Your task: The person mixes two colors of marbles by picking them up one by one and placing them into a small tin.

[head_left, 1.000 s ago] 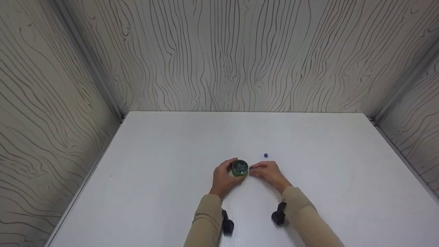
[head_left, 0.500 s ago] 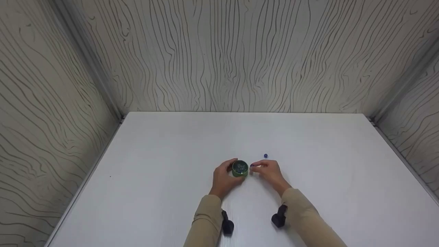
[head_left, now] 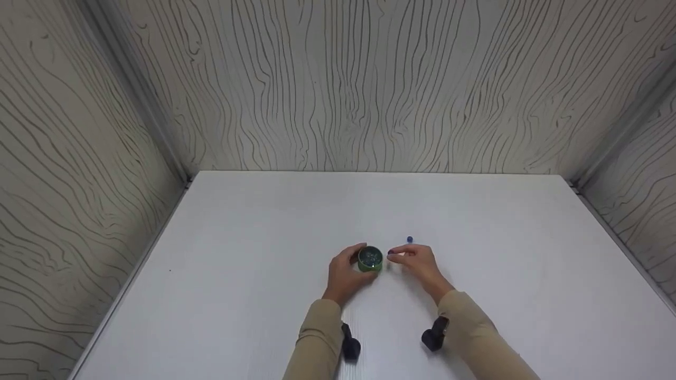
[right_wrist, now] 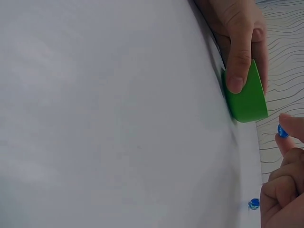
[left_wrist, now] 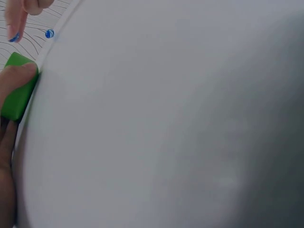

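Note:
My left hand (head_left: 344,275) grips a small round green cup (right_wrist: 250,99) from its left side, thumb on the near wall. The cup stands upright on the white table. Several glassy pieces show in its dark inside in the head view. Just right of the rim, my right hand (head_left: 421,265) pinches a blue glass marble (right_wrist: 283,131) between thumb and forefinger, apart from the cup. A second blue marble (head_left: 410,239) lies on the table, beyond the right hand.
The white table (head_left: 253,221) runs back to a wood-grain patterned wall (head_left: 338,84), with similar panels on both sides. Black wrist-worn devices hang at the left sleeve (head_left: 319,324) and the right sleeve (head_left: 470,322).
My right hand has drawn slightly right and away from the cup's rim, with the marble still pinched. The left hand and the cup have stayed in place.

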`<state>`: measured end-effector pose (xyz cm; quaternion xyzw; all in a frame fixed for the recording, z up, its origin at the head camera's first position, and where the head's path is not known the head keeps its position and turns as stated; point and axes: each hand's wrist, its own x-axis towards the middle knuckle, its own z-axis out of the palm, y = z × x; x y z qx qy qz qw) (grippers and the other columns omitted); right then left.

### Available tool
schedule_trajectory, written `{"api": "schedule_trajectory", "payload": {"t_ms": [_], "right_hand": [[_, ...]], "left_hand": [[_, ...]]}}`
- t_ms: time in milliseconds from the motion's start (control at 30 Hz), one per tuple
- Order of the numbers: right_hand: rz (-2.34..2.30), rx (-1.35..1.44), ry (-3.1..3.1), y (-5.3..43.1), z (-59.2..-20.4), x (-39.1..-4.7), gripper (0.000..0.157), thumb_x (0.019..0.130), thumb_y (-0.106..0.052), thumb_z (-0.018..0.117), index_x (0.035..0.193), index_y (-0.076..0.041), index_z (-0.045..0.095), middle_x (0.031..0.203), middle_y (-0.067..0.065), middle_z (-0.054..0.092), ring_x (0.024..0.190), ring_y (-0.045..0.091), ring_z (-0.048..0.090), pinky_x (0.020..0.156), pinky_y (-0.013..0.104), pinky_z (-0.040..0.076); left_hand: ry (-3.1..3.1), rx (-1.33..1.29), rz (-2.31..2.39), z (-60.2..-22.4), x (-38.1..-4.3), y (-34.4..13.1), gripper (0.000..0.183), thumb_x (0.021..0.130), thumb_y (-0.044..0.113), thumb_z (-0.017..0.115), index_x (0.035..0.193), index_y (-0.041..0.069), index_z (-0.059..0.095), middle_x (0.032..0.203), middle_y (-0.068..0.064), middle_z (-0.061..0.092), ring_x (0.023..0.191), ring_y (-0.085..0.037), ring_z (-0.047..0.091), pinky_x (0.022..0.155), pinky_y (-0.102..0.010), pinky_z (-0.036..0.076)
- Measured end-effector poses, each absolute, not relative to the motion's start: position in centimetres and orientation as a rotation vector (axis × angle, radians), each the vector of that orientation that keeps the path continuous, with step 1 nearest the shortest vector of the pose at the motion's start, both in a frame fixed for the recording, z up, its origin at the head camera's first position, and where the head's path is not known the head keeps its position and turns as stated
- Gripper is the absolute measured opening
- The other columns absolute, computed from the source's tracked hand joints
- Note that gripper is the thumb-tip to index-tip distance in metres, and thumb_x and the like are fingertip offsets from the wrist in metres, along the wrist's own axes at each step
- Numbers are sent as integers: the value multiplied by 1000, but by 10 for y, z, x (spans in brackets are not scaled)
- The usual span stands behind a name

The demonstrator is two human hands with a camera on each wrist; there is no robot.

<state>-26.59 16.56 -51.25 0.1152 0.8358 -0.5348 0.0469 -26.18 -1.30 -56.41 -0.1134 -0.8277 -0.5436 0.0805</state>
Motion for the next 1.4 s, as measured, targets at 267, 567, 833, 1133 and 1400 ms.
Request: {"api": "schedule_trajectory", "payload": {"t_ms": [267, 567, 833, 1133, 1400], "right_hand": [[-1644, 333, 2553, 162, -509, -266, 25, 78, -16, 77, 99, -2, 74, 91, 3, 60, 86, 16, 42, 64, 21, 35], [-1623, 284, 2572, 156, -506, -269, 23, 79, -15, 75, 99, -3, 75, 88, 1, 59, 84, 15, 43, 63, 22, 34], [-1635, 241, 2586, 150, -505, -268, 25, 78, -14, 76, 99, -2, 74, 93, 5, 64, 82, 14, 44, 61, 20, 36], [-1670, 221, 2567, 147, -504, -269, 26, 78, -13, 77, 100, 0, 74, 73, -4, 51, 70, 11, 40, 56, 18, 33], [-1646, 229, 2573, 143, -505, -269, 26, 78, -12, 75, 101, 0, 73, 72, -4, 49, 69, 11, 40, 55, 18, 34]], "left_hand": [[-2501, -299, -1626, -563, -262, -12, 62, 70, 18, 82, 128, 10, 60, 127, -6, 66, 119, -20, 63, 108, -34, 50], [-2478, -310, -1634, -563, -262, -13, 60, 72, 19, 82, 127, 10, 60, 126, -7, 67, 119, -21, 64, 106, -33, 52], [-2474, -323, -1635, -563, -262, -13, 60, 73, 19, 82, 128, 10, 60, 127, -8, 66, 119, -21, 63, 106, -34, 52], [-2465, -322, -1679, -563, -261, -12, 63, 71, 16, 83, 129, 9, 59, 129, -9, 64, 120, -22, 63, 106, -30, 52], [-2463, -301, -1689, -565, -262, -12, 63, 70, 16, 83, 128, 9, 60, 128, -9, 65, 121, -21, 63, 107, -32, 51]]}}
